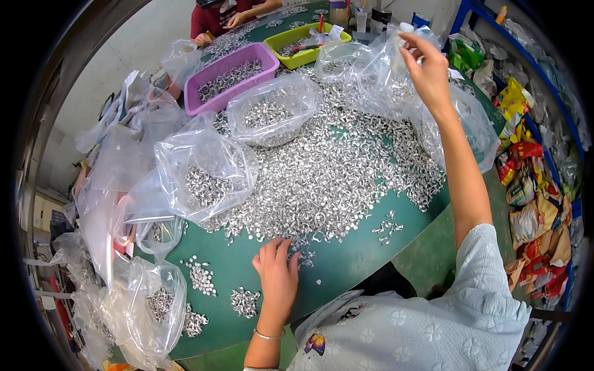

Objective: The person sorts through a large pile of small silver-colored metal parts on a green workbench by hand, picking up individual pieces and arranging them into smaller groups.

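My left hand (276, 269) rests at the near edge of a wide pile of small, silvery, curved metal pieces (309, 185). Its fingers are bent down onto the table among a few loose pieces, with the thumb apart. Raised over the far right of the table is my right hand (428, 71), its fingers curled and the thumb and index fingertip a little apart, beside the mouth of a clear plastic bag (396, 74). I make out nothing between those fingertips. Further clear bags with metal pieces, one at the left (207, 170) and one in the middle (272, 114), stand along the pile.
A purple basin (272, 65) and a yellow-green basin (303, 60) hold more pieces at the back. Across the green table (346, 266) sits another person (226, 18). Small heaps (245, 302) lie near left. Crumpled bags crowd the left; a blue rack (544, 68) stands right.
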The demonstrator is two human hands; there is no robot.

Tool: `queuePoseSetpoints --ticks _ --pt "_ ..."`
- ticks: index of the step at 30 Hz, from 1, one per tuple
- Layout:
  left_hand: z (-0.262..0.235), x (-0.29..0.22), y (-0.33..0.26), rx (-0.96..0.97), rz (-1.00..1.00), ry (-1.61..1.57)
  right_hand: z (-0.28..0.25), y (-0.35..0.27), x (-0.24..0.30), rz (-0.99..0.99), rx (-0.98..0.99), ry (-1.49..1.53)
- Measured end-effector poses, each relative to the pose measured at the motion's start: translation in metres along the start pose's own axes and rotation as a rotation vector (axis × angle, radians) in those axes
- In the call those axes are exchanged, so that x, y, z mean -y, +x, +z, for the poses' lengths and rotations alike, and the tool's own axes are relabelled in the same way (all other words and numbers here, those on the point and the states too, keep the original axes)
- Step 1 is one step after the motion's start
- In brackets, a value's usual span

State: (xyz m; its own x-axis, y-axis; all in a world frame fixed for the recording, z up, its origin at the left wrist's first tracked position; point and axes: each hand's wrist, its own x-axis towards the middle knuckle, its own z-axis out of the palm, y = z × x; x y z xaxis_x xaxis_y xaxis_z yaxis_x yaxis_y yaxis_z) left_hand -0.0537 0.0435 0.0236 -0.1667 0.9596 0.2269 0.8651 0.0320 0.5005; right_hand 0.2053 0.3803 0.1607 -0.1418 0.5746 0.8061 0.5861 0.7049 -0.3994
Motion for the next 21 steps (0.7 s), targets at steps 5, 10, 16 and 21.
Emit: queuePoseSetpoints --ticks 5,10,16,21 --pt "-0.006 0.000 0.000 -0.006 -0.039 -0.027 0.081 0.018 -0.017 -0.123 0.328 -0.015" --pt "-0.007 0.000 -0.006 -0.008 -0.072 -0.032 0.149 0.028 -0.071 -0.234 0.674 -0.594" --pt "-0.010 0.002 0.002 -0.001 -0.072 -0.040 0.146 0.037 -0.125 -0.280 0.583 -0.872" --pt "-0.003 0.006 -0.008 0.002 -0.129 -0.029 0.097 -0.046 0.033 -0.482 0.436 -0.330"
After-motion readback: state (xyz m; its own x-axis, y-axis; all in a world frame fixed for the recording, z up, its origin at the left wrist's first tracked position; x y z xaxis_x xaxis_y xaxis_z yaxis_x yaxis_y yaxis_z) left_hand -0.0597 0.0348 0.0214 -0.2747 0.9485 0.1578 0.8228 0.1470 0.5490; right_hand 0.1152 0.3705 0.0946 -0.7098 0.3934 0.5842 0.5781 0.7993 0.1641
